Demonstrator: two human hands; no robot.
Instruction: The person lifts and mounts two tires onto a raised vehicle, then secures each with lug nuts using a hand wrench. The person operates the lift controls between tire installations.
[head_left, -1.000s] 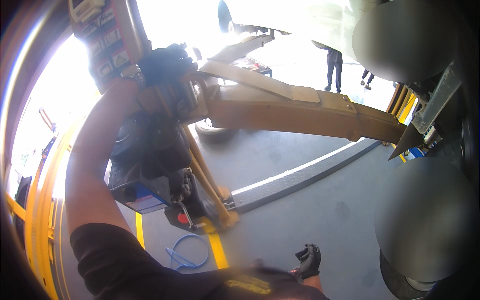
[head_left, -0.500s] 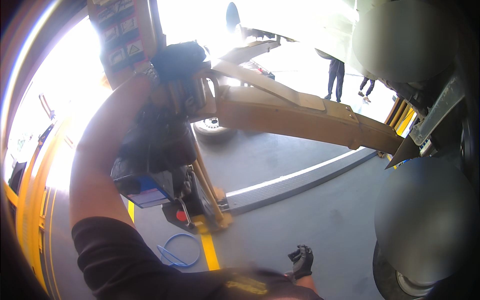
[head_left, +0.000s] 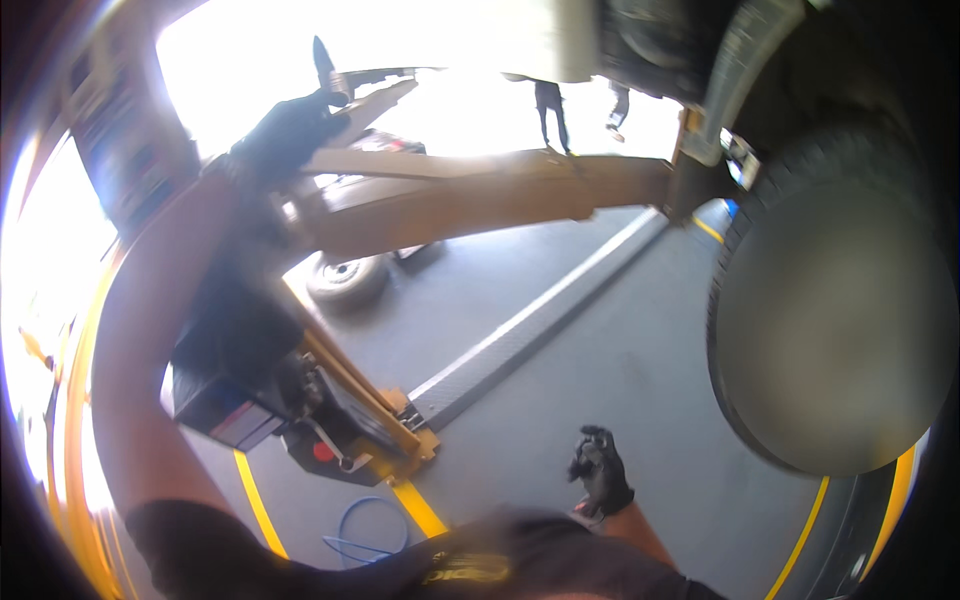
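Note:
My left hand [head_left: 290, 135], in a dark glove, reaches up to the tan metal lift arm [head_left: 480, 200] where it meets the lift post [head_left: 120, 110]. Motion smears this hand, so its grip and fingers cannot be made out. My right hand [head_left: 602, 472], in a black and grey glove, hangs low in front of me over the grey floor. Its fingers are loosely curled and apart, and nothing shows in them. Below my left forearm is a black boxy unit [head_left: 235, 370] with a lever [head_left: 330, 445] and a red round part at the post's foot.
A raised vehicle's wheel [head_left: 830, 320] stands close on the right. A ramp-like floor strip [head_left: 540, 320] crosses the floor. A loose wheel [head_left: 345, 280] lies beyond the arm, a blue hose [head_left: 370, 530] near the post. Two people's legs [head_left: 551, 112] show far off.
The view has swung right, so the lift arm and post sit further left and the vehicle's wheel shows more. My right hand has risen a little, and my left is still by the lift arm.

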